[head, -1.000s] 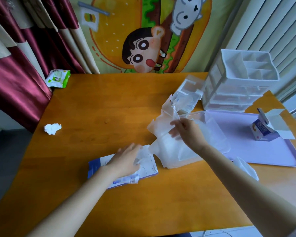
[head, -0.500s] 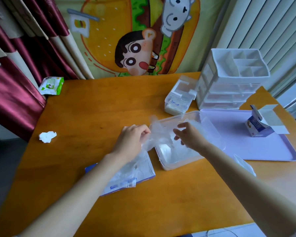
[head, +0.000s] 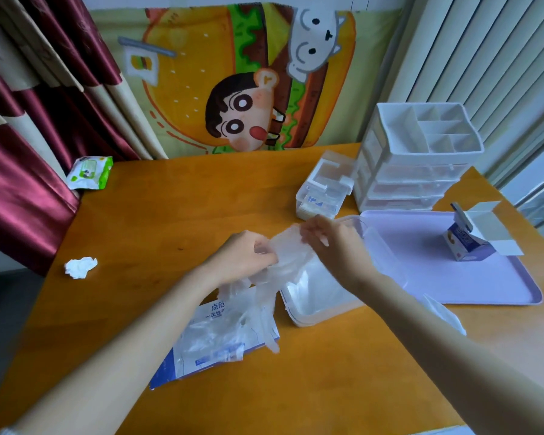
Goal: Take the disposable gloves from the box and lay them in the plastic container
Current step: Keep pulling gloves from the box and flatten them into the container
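Note:
A clear disposable glove [head: 281, 259] is stretched between my two hands above the table. My left hand [head: 244, 257] pinches its left side, and my right hand [head: 333, 243] pinches its upper right edge. The glove's fingers hang down over the flat blue-and-white glove box [head: 208, 337], which lies under my left forearm with more clear gloves spilling from it. The clear plastic container [head: 311, 296] stands just right of the box, below my right hand, with clear plastic lying inside.
A lilac tray [head: 471, 277] with a small opened carton [head: 468, 240] lies right of the container. A white drawer organiser [head: 418, 158] and a small clear box [head: 324, 186] stand behind. A crumpled tissue [head: 80, 267] and a wipes pack [head: 90, 171] sit at the left.
My left hand left the glove box and rose to join my right hand. Both now hold one glove, lifted higher. The camera has tilted slightly.

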`<state>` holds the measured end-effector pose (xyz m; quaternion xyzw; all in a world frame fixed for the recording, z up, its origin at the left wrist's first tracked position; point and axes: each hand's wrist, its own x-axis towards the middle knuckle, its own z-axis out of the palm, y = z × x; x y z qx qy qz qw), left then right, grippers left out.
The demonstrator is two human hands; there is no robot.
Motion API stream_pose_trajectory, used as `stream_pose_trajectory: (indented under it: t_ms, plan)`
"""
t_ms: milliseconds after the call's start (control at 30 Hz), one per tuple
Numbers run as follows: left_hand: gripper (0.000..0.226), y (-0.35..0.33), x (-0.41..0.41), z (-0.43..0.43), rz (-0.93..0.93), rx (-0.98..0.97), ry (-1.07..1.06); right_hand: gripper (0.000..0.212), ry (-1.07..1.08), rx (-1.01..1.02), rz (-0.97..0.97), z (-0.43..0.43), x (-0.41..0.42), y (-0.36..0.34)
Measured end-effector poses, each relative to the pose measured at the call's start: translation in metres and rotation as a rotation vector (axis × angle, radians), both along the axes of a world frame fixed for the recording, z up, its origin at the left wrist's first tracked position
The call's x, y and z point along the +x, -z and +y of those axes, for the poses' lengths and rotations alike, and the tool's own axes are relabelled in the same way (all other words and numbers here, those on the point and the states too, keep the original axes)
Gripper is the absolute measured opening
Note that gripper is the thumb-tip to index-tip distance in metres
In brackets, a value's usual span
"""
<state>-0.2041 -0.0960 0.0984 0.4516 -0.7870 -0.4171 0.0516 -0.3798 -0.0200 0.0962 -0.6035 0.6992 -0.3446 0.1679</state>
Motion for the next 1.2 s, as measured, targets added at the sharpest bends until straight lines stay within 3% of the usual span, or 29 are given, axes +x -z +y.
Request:
stream_pose_trajectory:
  t_ms: [167,267,400,500,567,633,733,833,900,1000,1033,1100,1200]
  plan:
    - [0.020,-0.006,-0.001,-0.010,-0.020,0.077,0.063,0.011,-0.040,-0.018,0.046,-0.006,-0.021,-0.001]
    - [0.010,-0.008,-0.004,-0.012,0.013,0.032,0.080,0.012,-0.050,-0.057,0.000,-0.005,-0.023,-0.003]
    - [0.012,-0.011,-0.014,-0.011,0.103,0.010,0.070,0.013,-0.088,-0.104,-0.067,-0.006,-0.022,-0.001]
    - [0.028,-0.014,-0.019,-0.012,0.159,0.006,0.082,0.064,-0.109,0.023,-0.121,-0.004,-0.025,0.004]
    - [0.032,-0.017,-0.021,-0.011,0.184,0.032,0.089,0.082,-0.105,0.123,-0.169,-0.003,-0.024,0.013]
    - [0.026,-0.018,-0.024,-0.010,0.208,0.073,0.084,0.068,-0.097,0.160,-0.276,-0.004,-0.021,0.023]
    - [0.026,-0.016,-0.023,-0.012,0.226,0.119,0.048,0.011,-0.114,0.123,-0.343,-0.007,-0.020,0.027]
    - [0.025,-0.014,-0.017,-0.017,0.201,0.147,-0.013,0.019,-0.066,0.104,-0.332,-0.008,-0.031,0.027]
    - [0.021,-0.013,-0.016,-0.017,0.197,0.175,-0.031,0.011,-0.074,0.147,-0.359,-0.008,-0.036,0.028]
    - [0.022,-0.012,-0.020,-0.015,0.208,0.187,-0.022,0.058,-0.180,0.247,-0.399,-0.007,-0.032,0.030]
    - [0.026,-0.013,-0.022,-0.013,0.206,0.181,-0.011,0.063,-0.194,0.236,-0.398,-0.009,-0.028,0.030]
    - [0.031,-0.016,-0.025,-0.012,0.207,0.177,0.014,0.052,-0.146,0.176,-0.425,-0.013,-0.022,0.035]
    - [0.032,-0.015,-0.025,-0.015,0.198,0.186,-0.027,0.014,-0.013,0.125,-0.393,-0.021,-0.025,0.034]
